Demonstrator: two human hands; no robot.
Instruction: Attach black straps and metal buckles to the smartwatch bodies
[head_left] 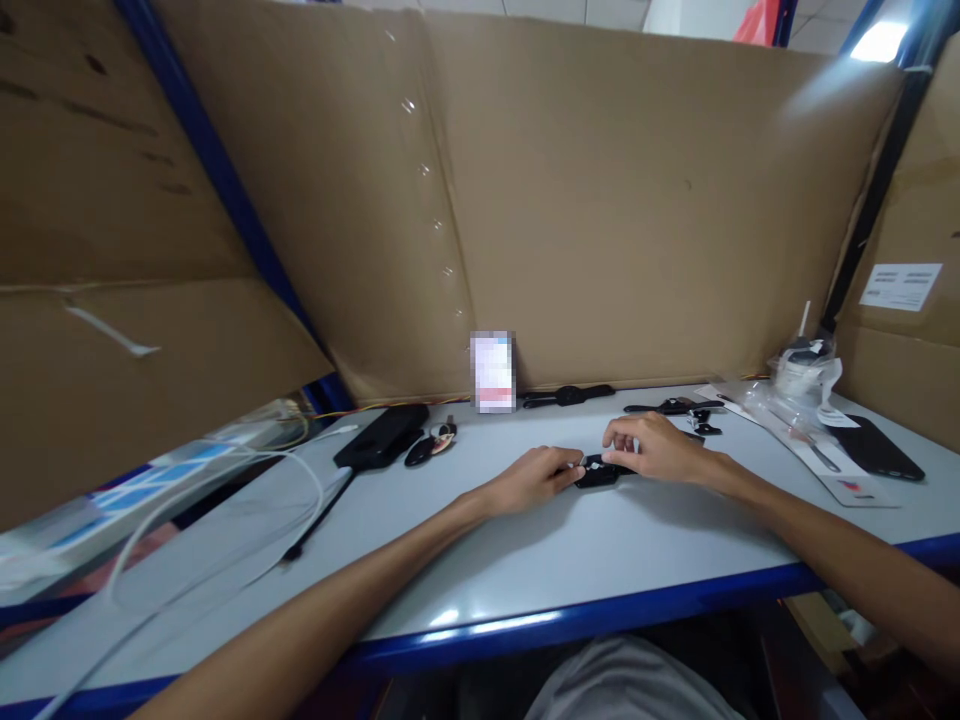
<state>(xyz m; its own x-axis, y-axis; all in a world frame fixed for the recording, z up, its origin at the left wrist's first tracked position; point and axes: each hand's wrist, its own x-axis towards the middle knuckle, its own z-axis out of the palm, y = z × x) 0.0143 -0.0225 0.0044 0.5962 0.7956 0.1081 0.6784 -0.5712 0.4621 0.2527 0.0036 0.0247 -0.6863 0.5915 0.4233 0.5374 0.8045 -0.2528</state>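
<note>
While both hands meet low over the bench point(525, 570), head view: left hand point(534, 478) pinches the left end of a dark tool point(598, 474), thumb and fingers closed on it; right hand point(656, 447) half curled at the other end, whether gripping I cannot tell. Work on the tool looks under way, unfinished; a small dark part point(703, 423) lies just beyond the right hand (belonging or spare, unclear), so what remains is guesswork. Tool's right end is hidden behind the right fingers; upright panel point(493, 372) is pixelated, unreadable; forearms point(825, 542) cut off by the frame.
</note>
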